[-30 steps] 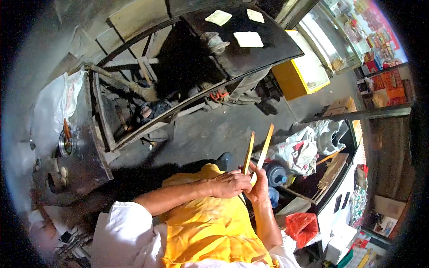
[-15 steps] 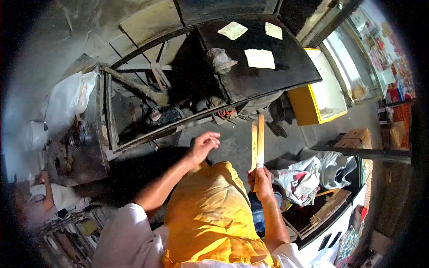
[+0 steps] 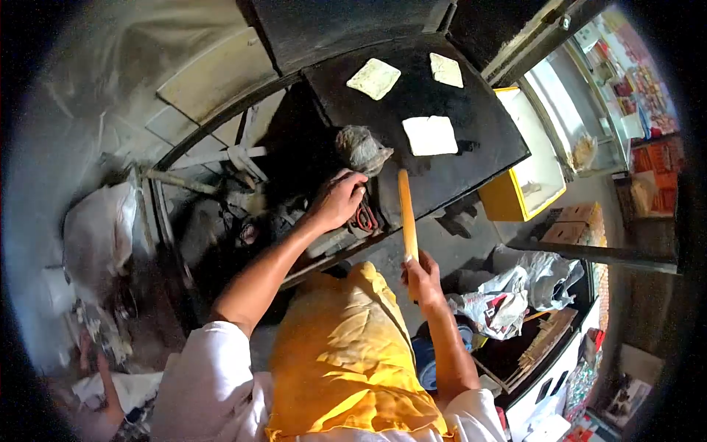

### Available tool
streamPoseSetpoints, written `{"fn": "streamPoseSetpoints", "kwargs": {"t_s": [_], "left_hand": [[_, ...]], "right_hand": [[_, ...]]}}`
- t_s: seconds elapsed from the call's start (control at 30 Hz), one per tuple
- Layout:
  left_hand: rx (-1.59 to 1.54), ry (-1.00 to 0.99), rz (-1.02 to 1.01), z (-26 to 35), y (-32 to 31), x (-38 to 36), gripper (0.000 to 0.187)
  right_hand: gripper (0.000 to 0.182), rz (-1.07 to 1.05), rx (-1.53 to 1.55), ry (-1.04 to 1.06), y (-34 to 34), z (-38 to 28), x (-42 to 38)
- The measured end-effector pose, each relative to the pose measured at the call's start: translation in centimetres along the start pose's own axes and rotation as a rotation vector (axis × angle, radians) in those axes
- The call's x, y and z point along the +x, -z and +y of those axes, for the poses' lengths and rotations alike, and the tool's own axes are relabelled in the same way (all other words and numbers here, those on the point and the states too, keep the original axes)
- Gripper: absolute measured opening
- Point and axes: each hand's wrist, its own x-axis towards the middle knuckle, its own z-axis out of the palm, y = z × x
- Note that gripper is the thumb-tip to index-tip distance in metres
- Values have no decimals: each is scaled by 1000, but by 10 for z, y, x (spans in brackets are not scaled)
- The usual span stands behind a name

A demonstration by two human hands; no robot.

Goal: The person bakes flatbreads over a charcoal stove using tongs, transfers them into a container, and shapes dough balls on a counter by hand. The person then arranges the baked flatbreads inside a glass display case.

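The right hand (image 3: 422, 278) is gripping the lower end of a pair of flat wooden sticks (image 3: 406, 214), its fingers closed around them. The sticks are lying together so that they are reading as one yellow strip, and they are pointing up and away from the person's yellow apron (image 3: 346, 353), their far end reaching the near edge of the dark griddle (image 3: 471, 140).

The left hand (image 3: 337, 199) is resting on the front edge of the stove, just left of the sticks, with its fingers curled down over a red-handled part (image 3: 363, 217); whether they are truly clasping it cannot be told. A grey rag (image 3: 361, 149) is sitting just beyond that hand, at the griddle's left edge.

Three pale square flatbreads (image 3: 431, 135) are lying on the griddle, apart from each other. A yellow box (image 3: 515, 195) is standing right of the griddle.
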Motion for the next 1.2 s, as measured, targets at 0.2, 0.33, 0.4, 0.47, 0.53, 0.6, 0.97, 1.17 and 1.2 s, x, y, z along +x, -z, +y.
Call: {"fn": "streamPoseSetpoints", "kwargs": {"t_s": [0.2,0.33,0.4,0.47,0.53,0.6,0.97,1.17,1.2], "left_hand": [[476,-287,-69,0,19,70,38],[700,-367,-225,5,23,98,51],[682,-457,-162,-7,13,115,41],[693,-295,-336,-16,6,131,29],[657,-385,-219,-23,3,134,21],[670,-360,-214,-25,4,132,21],[659,-410,-173,-55,68,56,14],[754,-258,-78,-69,128,-26,16],[785,-220,-70,-70,137,-38,17]], "right_hand": [[33,219,117,-23,-11,-38,67],[46,274,-101,315,-20,3,20],[55,305,-114,298,-29,43,0],[58,323,-27,-102,-31,81,-13],[54,377,-127,-6,-52,78,-28],[54,389,19,-20,-66,68,-38],[65,228,-119,128,-82,-14,-13],[64,288,-296,228,-61,-14,-3],[62,327,-372,218,-52,-14,0]]}}
